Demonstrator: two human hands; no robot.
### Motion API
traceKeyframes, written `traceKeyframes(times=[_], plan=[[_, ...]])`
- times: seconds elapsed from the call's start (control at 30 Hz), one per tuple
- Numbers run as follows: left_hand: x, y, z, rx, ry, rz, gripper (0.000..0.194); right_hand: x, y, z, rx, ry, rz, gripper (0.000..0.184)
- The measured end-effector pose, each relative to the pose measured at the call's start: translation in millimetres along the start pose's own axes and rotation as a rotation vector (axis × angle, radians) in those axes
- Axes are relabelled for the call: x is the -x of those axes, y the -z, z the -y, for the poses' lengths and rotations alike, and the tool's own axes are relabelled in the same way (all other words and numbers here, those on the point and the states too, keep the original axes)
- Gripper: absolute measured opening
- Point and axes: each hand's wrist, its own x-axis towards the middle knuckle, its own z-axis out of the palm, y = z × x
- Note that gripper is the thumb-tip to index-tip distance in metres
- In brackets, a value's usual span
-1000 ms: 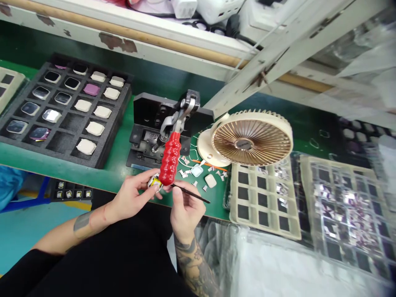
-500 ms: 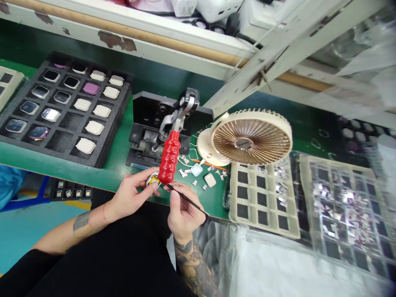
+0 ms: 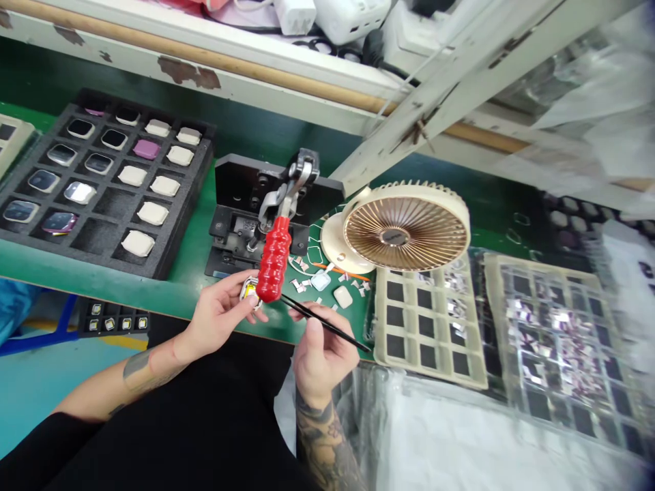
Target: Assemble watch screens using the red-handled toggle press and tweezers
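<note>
For good work here, the left hand [image 3: 215, 320] should pinch the small watch case [image 3: 244, 286] only by its rim, w/ thumb light on the face, bc pressure on the yellow part [image 3: 250, 290] inside could prob. mark it. The thumb and fingers are closed on the case w/ almost no gap, other fingers loosely bent. The right hand [image 3: 325, 358] is half closed, w/ the black tweezers [image 3: 330, 326] btwn thumb and fingers. Their two arms look a little apart, but the tips are partly behind the red handle [image 3: 275, 262], so I cannot tell if they touch the case. It is better to work at a low angle, w/ small finger moves, and to bring the case a bit nearer the body, bc the handle covers part of the view and could be bumped.

The case is above the near edge of the counter [image 3: 179, 293], just left of the handle's lower end in the picture. It looks small, w/ rounded corners, a pale/silvery rim and yellow and white inside. Its right side is partly hidden; fine details are too small to tell, e.g. any screws or connectors.
</note>
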Motion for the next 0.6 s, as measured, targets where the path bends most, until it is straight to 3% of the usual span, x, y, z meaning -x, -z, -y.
traceKeyframes(times=[0.13,0.2,0.33,0.43,0.53,0.6], plan=[[-4,-0.5,4,0.117,0.050,0.055,0.062,2,-5,-11,-0.068,-0.120,0.097,0.010],[-7,1.3,7,0.206,0.129,0.033,0.059,-2,3,-7,-0.123,-0.141,0.159,0.008],[-13,8.9,15,0.154,0.180,-0.065,0.049,-42,54,25,-0.148,0.002,0.244,0.004],[-14,14.0,22,-0.019,0.102,-0.001,0.051,-92,85,57,0.127,0.132,0.382,0.009],[-14,14.6,26,-0.131,0.048,0.047,0.052,-142,67,67,0.535,0.205,0.527,0.013],[-14,13.7,28,-0.167,0.028,0.042,0.053,-165,34,60,0.591,0.321,0.338,0.012]])
